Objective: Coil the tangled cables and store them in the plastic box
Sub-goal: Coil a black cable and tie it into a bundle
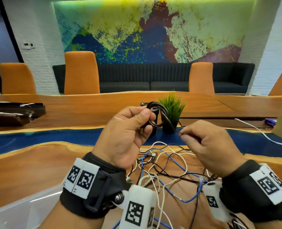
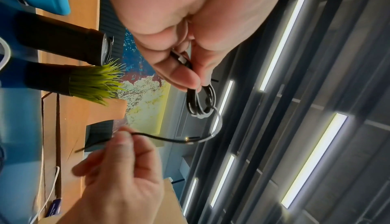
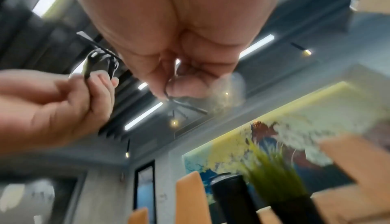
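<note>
My left hand [image 1: 133,128] is raised above the table and grips a small coil of black cable [image 1: 155,111] between thumb and fingers; the coil [image 2: 200,102] hangs past my fingertips in the left wrist view. A free strand runs from it to my right hand [image 1: 201,146], which pinches that black cable [image 1: 171,128] between thumb and forefinger. The same pinch on the strand [image 3: 168,92] shows in the right wrist view. Below both hands a tangle of white, blue and black cables [image 1: 166,164] lies on the wooden table. The clear plastic box [image 1: 13,210] sits at the bottom left.
A potted green plant [image 1: 170,111] and a black cylinder [image 1: 154,129] stand just behind my hands. A white cable [image 1: 260,133] trails off to the right. Dark folders [image 1: 13,113] lie at far left. Orange chairs [image 1: 80,73] line the far side of the table [image 1: 38,164].
</note>
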{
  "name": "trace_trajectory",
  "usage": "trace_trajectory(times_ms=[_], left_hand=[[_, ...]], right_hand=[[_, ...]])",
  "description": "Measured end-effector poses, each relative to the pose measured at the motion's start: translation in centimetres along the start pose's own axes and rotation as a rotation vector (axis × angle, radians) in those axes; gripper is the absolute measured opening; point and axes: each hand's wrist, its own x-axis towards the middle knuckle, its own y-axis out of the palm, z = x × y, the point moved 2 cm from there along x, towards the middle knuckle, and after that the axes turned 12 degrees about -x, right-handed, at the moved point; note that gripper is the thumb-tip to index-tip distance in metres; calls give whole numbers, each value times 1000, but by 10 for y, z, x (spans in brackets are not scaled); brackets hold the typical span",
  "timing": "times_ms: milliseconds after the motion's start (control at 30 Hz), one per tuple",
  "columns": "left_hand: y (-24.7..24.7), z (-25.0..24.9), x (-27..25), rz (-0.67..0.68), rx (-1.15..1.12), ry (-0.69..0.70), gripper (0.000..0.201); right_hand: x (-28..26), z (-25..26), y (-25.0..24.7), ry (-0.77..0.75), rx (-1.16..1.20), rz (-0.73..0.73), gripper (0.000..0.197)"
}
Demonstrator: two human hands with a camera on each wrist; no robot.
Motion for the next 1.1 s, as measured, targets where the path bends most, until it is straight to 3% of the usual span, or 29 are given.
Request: trace_trajectory(times_ms=[67,167,267,400,567,700,767,967,1100], left_hand=[[4,6,-3,34,13,-30,5],[9,15,-8,77,72,-34,9],[13,21,-11,96,125,-8,12],[12,22,-11,99,211,42,15],[8,20,-8,86,162,47,11],[11,24,-10,126,103,8,9],[13,25,-10,139,85,22,9],[13,28,-13,120,144,131,9],[12,30,-14,113,247,294,11]], right_hand=[[3,2,-4,232,356,-96,13],[5,12,-3,571,1091,-111,11],[5,24,0,702,1396,-2,9],[3,33,7,706,1494,149,14],[2,23,6,759,1853,231,10],[-4,36,16,592,1925,482,33],[-6,42,17,509,1869,555,35],[-10,46,9,326,1762,589,34],[-8,45,9,455,1676,478,28]])
